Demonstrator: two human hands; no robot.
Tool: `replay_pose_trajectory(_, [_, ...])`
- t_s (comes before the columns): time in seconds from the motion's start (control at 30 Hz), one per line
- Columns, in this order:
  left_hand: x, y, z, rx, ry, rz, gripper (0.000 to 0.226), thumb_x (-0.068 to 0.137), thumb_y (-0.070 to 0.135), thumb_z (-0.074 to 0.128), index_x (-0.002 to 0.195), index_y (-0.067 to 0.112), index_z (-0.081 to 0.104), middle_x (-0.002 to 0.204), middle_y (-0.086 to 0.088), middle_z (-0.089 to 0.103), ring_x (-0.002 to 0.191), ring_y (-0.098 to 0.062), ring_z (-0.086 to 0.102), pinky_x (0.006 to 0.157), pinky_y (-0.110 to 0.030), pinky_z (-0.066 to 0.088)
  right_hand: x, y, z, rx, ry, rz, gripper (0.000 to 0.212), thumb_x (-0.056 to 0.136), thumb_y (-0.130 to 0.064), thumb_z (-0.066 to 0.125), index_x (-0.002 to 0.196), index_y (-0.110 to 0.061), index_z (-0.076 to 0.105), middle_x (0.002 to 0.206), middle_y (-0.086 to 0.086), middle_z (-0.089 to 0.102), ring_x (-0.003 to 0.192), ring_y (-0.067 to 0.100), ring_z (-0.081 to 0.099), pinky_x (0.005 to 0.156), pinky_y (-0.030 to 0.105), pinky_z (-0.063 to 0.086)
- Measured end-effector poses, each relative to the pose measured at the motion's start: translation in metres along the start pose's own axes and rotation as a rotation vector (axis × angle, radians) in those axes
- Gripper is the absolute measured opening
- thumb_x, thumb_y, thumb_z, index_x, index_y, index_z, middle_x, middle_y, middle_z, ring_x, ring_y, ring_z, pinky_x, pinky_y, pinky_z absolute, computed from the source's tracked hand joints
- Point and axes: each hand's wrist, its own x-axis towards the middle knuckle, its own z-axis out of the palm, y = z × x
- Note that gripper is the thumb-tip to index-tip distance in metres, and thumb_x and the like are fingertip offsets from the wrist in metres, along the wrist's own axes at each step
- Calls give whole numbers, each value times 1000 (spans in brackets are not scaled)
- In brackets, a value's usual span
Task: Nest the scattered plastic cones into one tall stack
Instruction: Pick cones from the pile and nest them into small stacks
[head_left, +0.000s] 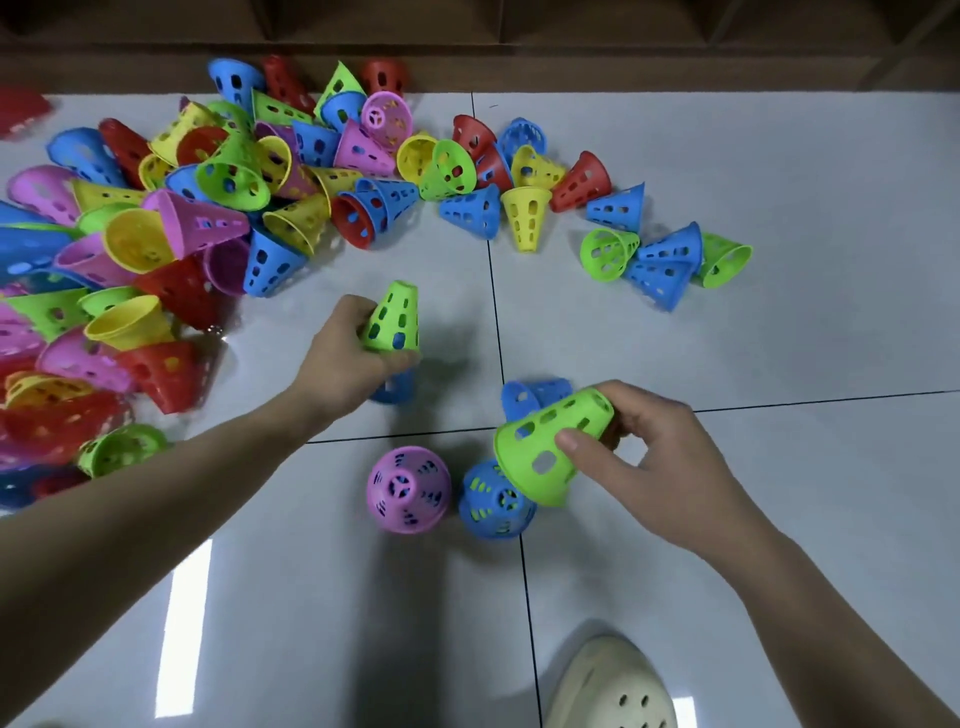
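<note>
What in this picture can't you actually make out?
- Head view: the blue cone under the left hand and its green cone is mostly hidden; whether they are nested is unclear.
- The blue cone behind the right hand's green cone is partly covered.
- The pile runs past the left edge, blurred; no count possible.
- The pale shoe is cut off below.

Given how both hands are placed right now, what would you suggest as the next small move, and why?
Probably lower the green cone in the right hand onto the upright blue cone just below it; it is tilted, wide end down, almost over that cone.
</note>
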Motion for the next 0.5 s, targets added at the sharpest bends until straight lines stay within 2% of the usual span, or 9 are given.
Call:
replay_pose_trajectory(0.07, [-24, 1, -3, -71, 7, 21, 58, 73, 36, 85, 116, 20, 50, 105, -1, 62, 89, -15, 62, 71, -30, 51, -13, -5, 7, -67, 0, -66, 22, 84, -47, 66, 81, -25, 61, 75, -3, 58, 72, 18, 53, 70, 25, 46])
replay_pose_trajectory(0.13, [-52, 7, -10, -196, 30, 48, 52, 75, 34, 84, 114, 20, 52, 107, 0, 64, 91, -12, 63, 75, -26, 49, -22, -3, 15, -172, -26, -92, 21, 84, -52, 63, 87, -32, 58, 80, -8, 55, 77, 17, 53, 71, 26, 46])
replay_pose_trajectory(0.17, [-66, 8, -13, -256, 47, 66, 50, 74, 37, 82, 111, 23, 53, 107, 1, 65, 93, -12, 65, 78, -28, 50, -24, 0, 20, -250, -42, -88, 24, 84, -56, 62, 92, -34, 58, 85, -11, 54, 81, 15, 53, 72, 27, 47])
replay_pose_trajectory(0.23, [-94, 11, -21, -313, 68, 114, 46, 72, 46, 79, 106, 29, 53, 106, -1, 67, 100, -22, 67, 86, -41, 54, -29, 6, 29, -371, -70, -88, 30, 83, -61, 58, 102, -37, 58, 92, -16, 52, 86, 9, 53, 73, 28, 48])
replay_pose_trajectory(0.3, [-119, 11, -25, -323, 47, 179, 43, 73, 48, 77, 106, 32, 53, 107, -4, 67, 103, -31, 66, 91, -54, 53, -32, 12, 37, -393, -74, -84, 35, 83, -63, 60, 108, -38, 59, 95, -21, 51, 87, 5, 54, 74, 26, 49])
replay_pose_trajectory(0.33, [-129, 10, -26, -318, 22, 214, 43, 75, 46, 76, 108, 32, 53, 106, -3, 67, 102, -31, 67, 91, -54, 54, -33, 14, 41, -394, -70, -90, 37, 83, -62, 62, 111, -38, 59, 96, -24, 51, 87, 2, 54, 73, 23, 48])
replay_pose_trajectory(0.37, [-139, 10, -25, -305, -3, 249, 44, 76, 44, 75, 110, 30, 52, 105, 0, 67, 101, -28, 67, 89, -49, 55, -34, 16, 45, -397, -66, -99, 39, 83, -61, 64, 114, -39, 58, 96, -27, 50, 87, -1, 53, 73, 21, 47])
replay_pose_trajectory(0.43, [-156, 11, -20, -264, -48, 329, 50, 77, 38, 76, 117, 22, 52, 104, 5, 66, 98, -18, 68, 84, -33, 55, -37, 21, 53, -408, -86, -109, 44, 83, -58, 68, 121, -41, 55, 97, -32, 47, 88, -6, 52, 72, 16, 43])
replay_pose_trajectory(0.5, [-166, 9, -14, -213, -82, 399, 52, 79, 25, 79, 121, 11, 51, 108, 11, 66, 98, -8, 68, 81, -17, 51, -38, 28, 57, -393, -123, -97, 52, 81, -56, 71, 127, -43, 50, 102, -33, 46, 92, -9, 51, 75, 10, 39])
